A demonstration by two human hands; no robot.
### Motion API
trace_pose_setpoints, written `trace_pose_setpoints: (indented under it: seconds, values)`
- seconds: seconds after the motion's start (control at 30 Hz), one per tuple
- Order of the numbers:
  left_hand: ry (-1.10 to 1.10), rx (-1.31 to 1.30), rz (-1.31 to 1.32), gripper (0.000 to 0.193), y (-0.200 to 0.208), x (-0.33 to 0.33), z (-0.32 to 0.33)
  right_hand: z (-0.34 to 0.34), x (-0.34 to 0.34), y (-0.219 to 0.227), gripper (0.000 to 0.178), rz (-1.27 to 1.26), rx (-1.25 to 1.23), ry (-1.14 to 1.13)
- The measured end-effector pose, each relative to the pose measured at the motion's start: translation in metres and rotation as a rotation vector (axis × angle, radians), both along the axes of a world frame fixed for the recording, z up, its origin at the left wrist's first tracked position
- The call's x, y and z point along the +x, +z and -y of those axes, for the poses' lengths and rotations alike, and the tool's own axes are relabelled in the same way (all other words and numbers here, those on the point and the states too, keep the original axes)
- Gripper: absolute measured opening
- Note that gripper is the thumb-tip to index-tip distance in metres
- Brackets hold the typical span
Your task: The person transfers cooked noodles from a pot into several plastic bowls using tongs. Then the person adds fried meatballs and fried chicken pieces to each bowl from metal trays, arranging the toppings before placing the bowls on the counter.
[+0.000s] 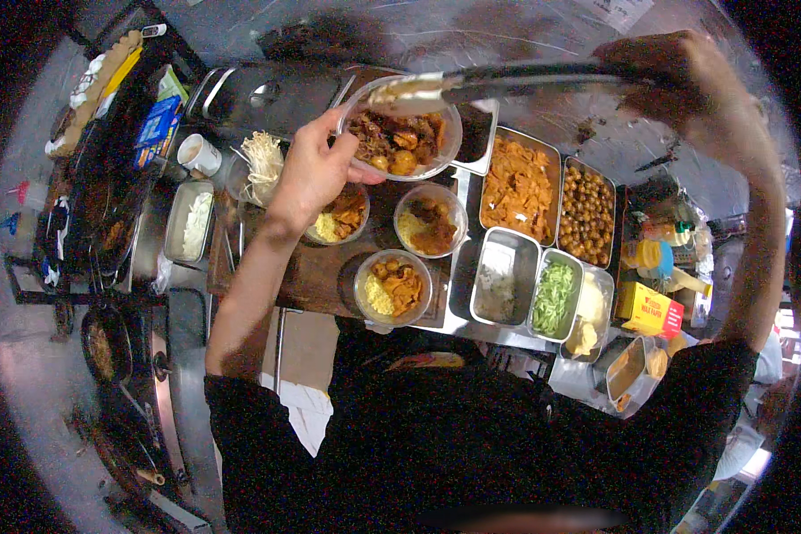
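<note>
My left hand (316, 169) grips the rim of a clear round plastic bowl (455, 133), raised above the counter and tilted. Dark braised meat pieces and small round brown balls fill it. At the upper right, my right hand (672, 76) is closed round dark tongs (543, 78). Their pale, blurred tips reach over the held bowl's far side; whether anything is between them I cannot tell. Below stand three more clear bowls: one partly behind my left wrist (338, 221), one in the middle (431, 221) and one nearest me (393, 289), holding yellow bits and orange-brown food.
To the right are metal trays of orange-brown slices (518, 187), brown balls (587, 214), shredded greens (556, 295) and a nearly bare white-bottomed tray (505, 276). Pale enoki mushrooms (262, 167) and a tray of white pieces (196, 227) stand left. A yellow box (645, 307) sits far right.
</note>
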State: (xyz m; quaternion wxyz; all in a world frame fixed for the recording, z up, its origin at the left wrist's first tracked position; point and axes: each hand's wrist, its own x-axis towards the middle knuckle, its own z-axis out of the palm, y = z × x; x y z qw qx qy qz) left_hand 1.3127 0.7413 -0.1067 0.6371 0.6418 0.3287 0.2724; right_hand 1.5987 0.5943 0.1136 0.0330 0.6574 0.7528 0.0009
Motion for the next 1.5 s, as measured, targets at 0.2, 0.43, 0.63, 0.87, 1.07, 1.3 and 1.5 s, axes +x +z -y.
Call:
trace_pose_setpoints:
  seconds: [0.2, 0.43, 0.63, 0.87, 1.07, 1.3, 1.5]
  values:
    - [-0.008, -0.011, 0.016, 0.044, 0.005, -0.012, 0.002, 0.02, -0.025, -0.005, 0.044, 0.044, 0.15, 0.065]
    - [-0.208, -0.151, -0.065, 0.044, 0.02, -0.014, -0.015, 0.091, -0.051, -0.026, 0.039, -0.549, -0.039, -0.548]
    - [-0.506, 0.038, -0.083, 0.043, 0.034, 0.002, -0.004, 0.215, -0.073, -0.049, 0.045, -0.705, -0.126, -0.754]
    - [-0.968, 0.148, 0.012, 0.047, 0.052, 0.067, 0.109, 0.441, -0.156, -0.046, 0.042, -1.243, 0.258, -1.087]
    - [-1.308, -0.153, 0.004, 0.045, 0.032, 0.113, 0.29, 0.582, -0.245, -0.073, 0.061, -1.11, 0.551, -1.33]
    - [-1.49, -0.275, 0.041, 0.046, -0.023, 0.156, 0.511, 0.701, -0.3, -0.109, 0.063, -1.123, 0.841, -1.635]
    - [-1.564, -0.265, 0.035, 0.043, -0.07, 0.168, 0.654, 0.776, -0.353, -0.139, 0.062, -1.14, 0.983, -1.767]
